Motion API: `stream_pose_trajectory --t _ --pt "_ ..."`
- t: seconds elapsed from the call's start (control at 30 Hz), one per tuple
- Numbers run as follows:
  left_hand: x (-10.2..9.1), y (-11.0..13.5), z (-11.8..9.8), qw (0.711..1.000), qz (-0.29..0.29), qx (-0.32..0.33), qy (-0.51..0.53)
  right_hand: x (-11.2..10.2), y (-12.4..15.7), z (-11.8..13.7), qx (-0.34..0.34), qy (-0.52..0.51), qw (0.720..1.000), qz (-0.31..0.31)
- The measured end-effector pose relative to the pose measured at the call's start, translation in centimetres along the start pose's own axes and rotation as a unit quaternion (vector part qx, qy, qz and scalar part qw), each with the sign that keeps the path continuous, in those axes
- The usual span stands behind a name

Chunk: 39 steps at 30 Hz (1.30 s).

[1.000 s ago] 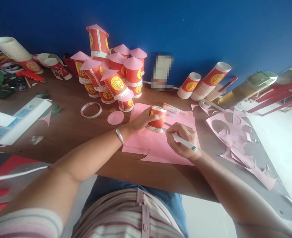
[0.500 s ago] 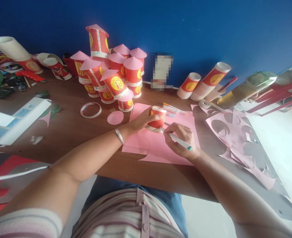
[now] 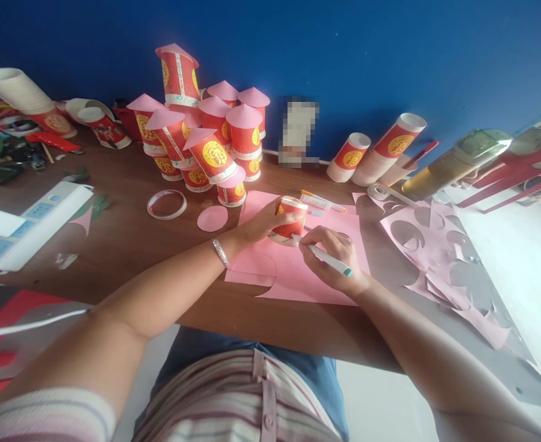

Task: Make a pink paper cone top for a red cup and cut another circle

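My left hand [image 3: 267,222] is wrapped round a red paper cup [image 3: 289,224], turned upside down over a pink paper sheet [image 3: 298,283]. In my right hand [image 3: 332,253] is a white marker [image 3: 329,259] with a teal end. Its tip meets the cup's pale rim band, where some dark marks show. Behind the cup lie an orange-and-white marker [image 3: 322,201] and a small bluish block [image 3: 316,213]. A pink paper disc [image 3: 212,218] rests left of the sheet.
Stacked red cups with pink cone roofs [image 3: 213,156] stand at the back. Cup stacks [image 3: 387,150] lean against the blue wall near a bottle [image 3: 457,162]. Pink offcuts [image 3: 436,258] cover the right side; a power strip [image 3: 34,224] and tape ring [image 3: 166,205] lie left.
The marker tip has shifted slightly left along the cup's rim band, and my right hand has moved a little with it. My left hand keeps its hold on the cup.
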<state>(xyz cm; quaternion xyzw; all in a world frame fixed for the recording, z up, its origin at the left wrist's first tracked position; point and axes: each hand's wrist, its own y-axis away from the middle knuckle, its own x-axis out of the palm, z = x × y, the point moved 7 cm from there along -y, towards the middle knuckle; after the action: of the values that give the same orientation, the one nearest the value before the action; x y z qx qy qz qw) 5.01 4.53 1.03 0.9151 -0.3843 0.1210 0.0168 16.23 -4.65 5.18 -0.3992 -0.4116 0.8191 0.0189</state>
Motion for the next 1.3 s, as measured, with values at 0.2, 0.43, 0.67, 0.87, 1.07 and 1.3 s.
stream_pose_trajectory --t 0.2,0.43,0.67,0.87,1.07,1.3 --pt "0.39 0.14 0.02 0.999 0.012 -0.022 0.02 -0.24 -0.08 -0.02 0.002 0.001 1.0 -0.01" --pt "0.45 0.1 -0.19 1.0 0.007 -0.02 0.019 -0.54 -0.05 -0.09 0.013 0.01 1.0 -0.02" --pt "0.22 0.29 0.25 0.999 -0.003 -0.042 0.022 -0.57 -0.17 0.0 0.014 0.01 1.0 -0.014" --pt "0.17 0.2 0.07 0.999 0.003 -0.024 0.03 -0.69 -0.18 0.27 -0.003 0.017 1.0 -0.022" --pt "0.22 0.18 0.06 0.999 0.008 -0.025 0.028 -0.44 -0.03 -0.24 0.026 0.028 0.999 -0.006" --pt "0.2 0.18 0.07 0.999 0.005 -0.03 0.014 -0.52 0.03 -0.46 0.037 0.041 0.998 -0.018"
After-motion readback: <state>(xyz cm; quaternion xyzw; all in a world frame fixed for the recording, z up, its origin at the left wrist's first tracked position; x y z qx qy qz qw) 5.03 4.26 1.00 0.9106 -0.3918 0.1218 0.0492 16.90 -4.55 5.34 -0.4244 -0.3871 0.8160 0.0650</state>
